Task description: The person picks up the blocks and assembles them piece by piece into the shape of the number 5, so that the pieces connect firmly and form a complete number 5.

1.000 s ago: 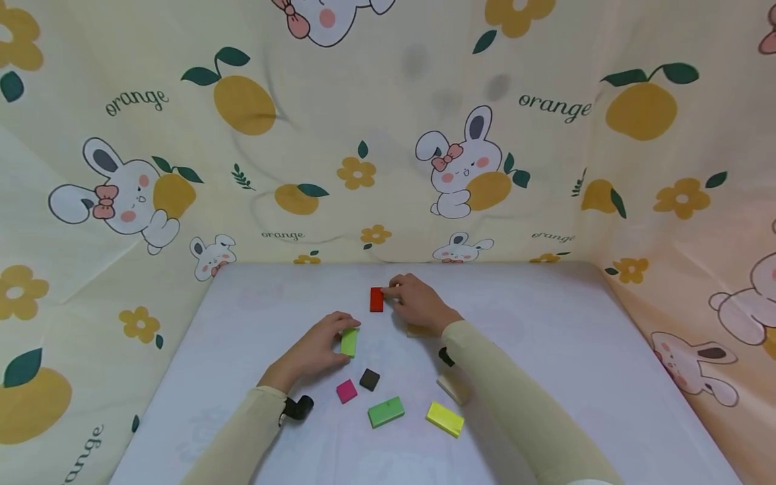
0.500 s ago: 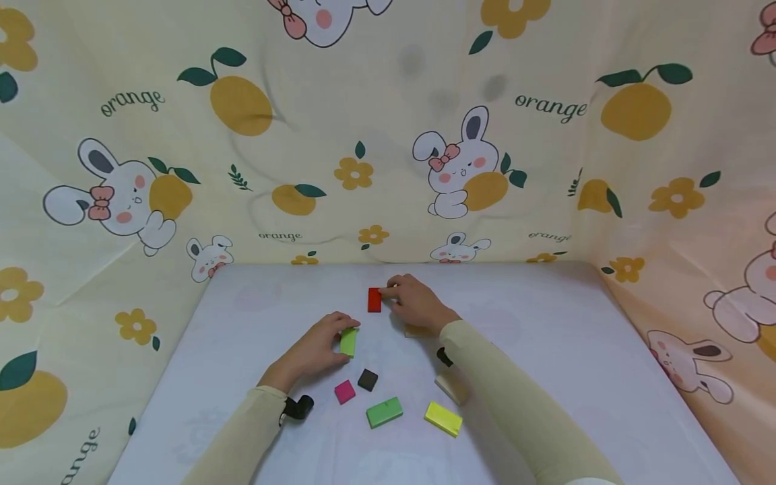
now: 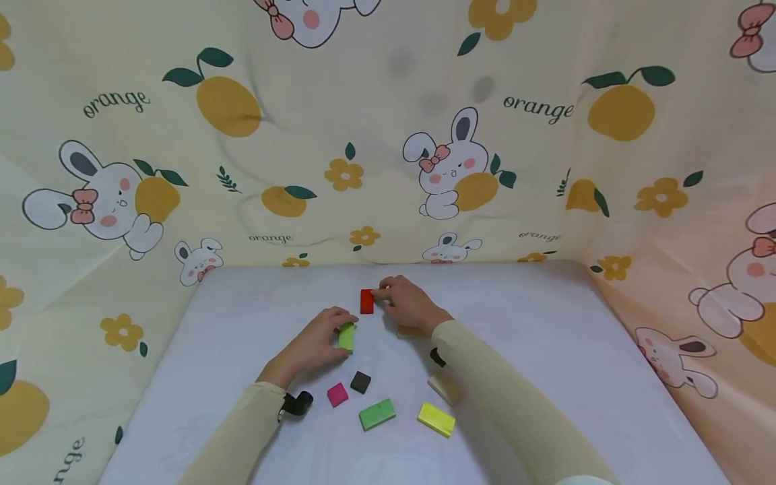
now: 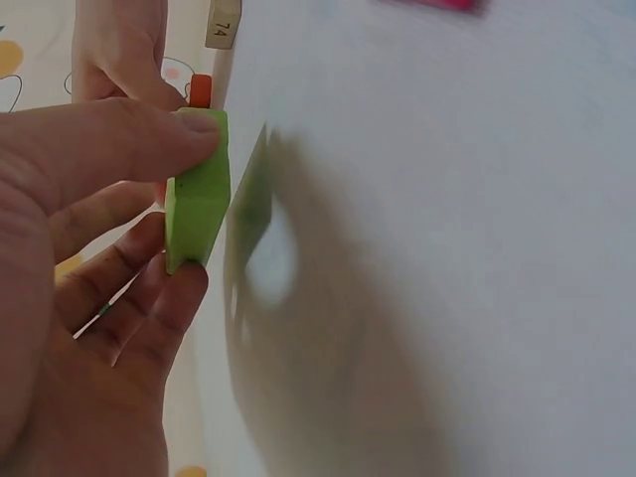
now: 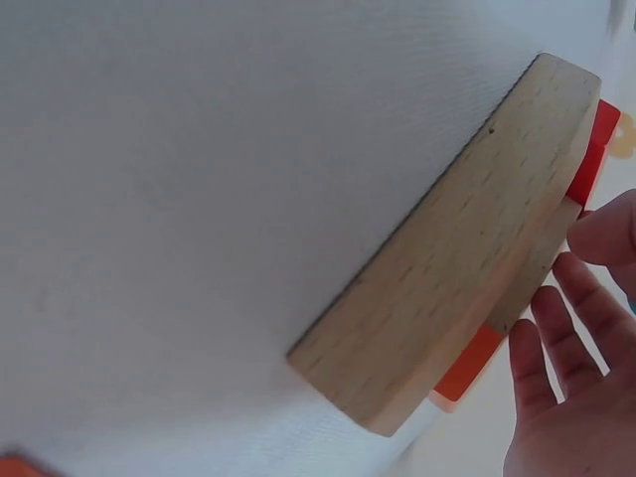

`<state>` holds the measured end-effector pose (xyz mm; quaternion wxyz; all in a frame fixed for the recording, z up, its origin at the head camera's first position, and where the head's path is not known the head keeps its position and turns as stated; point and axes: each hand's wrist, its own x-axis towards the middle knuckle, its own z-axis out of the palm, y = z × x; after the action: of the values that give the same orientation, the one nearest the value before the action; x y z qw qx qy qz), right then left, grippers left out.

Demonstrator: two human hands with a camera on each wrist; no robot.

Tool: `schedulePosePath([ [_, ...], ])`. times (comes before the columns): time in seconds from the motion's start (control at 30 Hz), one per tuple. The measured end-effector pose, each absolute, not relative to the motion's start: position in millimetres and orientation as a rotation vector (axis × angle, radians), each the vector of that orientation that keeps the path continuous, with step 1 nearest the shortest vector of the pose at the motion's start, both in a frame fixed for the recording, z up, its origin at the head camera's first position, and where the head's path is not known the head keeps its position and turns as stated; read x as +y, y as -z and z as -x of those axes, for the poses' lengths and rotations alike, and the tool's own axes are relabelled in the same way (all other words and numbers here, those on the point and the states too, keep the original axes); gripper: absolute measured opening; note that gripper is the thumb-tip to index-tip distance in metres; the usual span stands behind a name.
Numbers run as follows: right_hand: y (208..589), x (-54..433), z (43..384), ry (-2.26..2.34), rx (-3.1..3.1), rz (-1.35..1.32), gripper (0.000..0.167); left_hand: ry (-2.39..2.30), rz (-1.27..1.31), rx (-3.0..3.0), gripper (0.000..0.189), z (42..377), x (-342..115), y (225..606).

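Observation:
Between thumb and fingers, my left hand (image 3: 315, 343) pinches a lime-green block (image 4: 199, 189); its shadow on the table lies apart from it in the left wrist view. The red block (image 3: 366, 301) is just beyond, to the left of my right hand (image 3: 405, 301), whose fingertips come close to its right edge. In the right wrist view a light wooden block (image 5: 447, 243) lies nearest. Behind it show a red piece (image 5: 588, 169), a second wooden block (image 5: 532, 273) and an orange piece (image 5: 467, 363), with the right thumb and fingers against or beside this row; their exact grip is hidden.
Nearer me on the white table (image 3: 242, 296) lie a black block (image 3: 360, 382), a pink block (image 3: 337, 395), a green block (image 3: 377, 414), a yellow block (image 3: 436, 419) and a wooden block (image 3: 444, 389) beside the right sleeve. A printed cloth (image 3: 364, 135) walls the table.
My left hand, still pinching the lime-green block, has shifted slightly forward and right toward the red block. The right hand keeps its place. The head view has turned a little to the right.

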<state>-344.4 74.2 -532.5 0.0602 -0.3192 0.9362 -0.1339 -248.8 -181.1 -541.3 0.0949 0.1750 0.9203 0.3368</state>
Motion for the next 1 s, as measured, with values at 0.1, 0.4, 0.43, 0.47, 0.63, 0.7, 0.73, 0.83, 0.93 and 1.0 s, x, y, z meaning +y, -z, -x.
schedulePosePath([
  [0.1, 536.1, 72.8, 342.1, 0.394, 2.83, 0.958, 0.042, -0.993, -0.529, 2.707, 0.065, 248.4, -179.3, 543.0],
  [0.4, 534.6, 68.4, 341.7, 0.433, 2.832, 1.001, 0.043, -0.985, -0.524, 2.739, 0.064, 255.6, -175.3, 543.3],
  [0.43, 533.8, 69.6, 341.9, 0.432, 2.837, 0.989, 0.043, -0.989, -0.549, 2.741, 0.064, 258.0, -173.6, 542.8],
  [0.47, 533.1, 71.1, 342.2, 0.43, 2.84, 0.98, 0.042, -0.986, -0.572, 2.744, 0.063, 260.7, -171.6, 542.3],
  [0.63, 535.2, 75.9, 344.6, 0.416, 2.842, 0.977, 0.043, -0.974, -0.61, 2.752, 0.06, 269.6, -163.8, 538.2],
  [0.7, 535.8, 76.8, 345.8, 0.42, 2.837, 0.986, 0.044, -0.972, -0.6, 2.75, 0.06, 272.0, -161.5, 536.8],
  [0.73, 535.4, 77.0, 346.1, 0.428, 2.836, 0.985, 0.044, -0.972, -0.595, 2.75, 0.06, 273.3, -160.5, 536.5],
  [0.83, 535.9, 77.1, 346.3, 0.454, 2.833, 0.988, 0.044, -0.977, -0.584, 2.75, 0.059, 276.4, -157.5, 536.5],
  [0.93, 535.3, 77.1, 345.1, 0.474, 2.824, 0.999, 0.043, -0.972, -0.571, 2.747, 0.059, 278.6, -154.5, 536.5],
  [1.0, 533.0, 77.7, 345.3, 0.482, 2.814, 1.009, 0.043, -0.972, -0.563, 2.745, 0.059, 279.9, -152.3, 534.8],
])
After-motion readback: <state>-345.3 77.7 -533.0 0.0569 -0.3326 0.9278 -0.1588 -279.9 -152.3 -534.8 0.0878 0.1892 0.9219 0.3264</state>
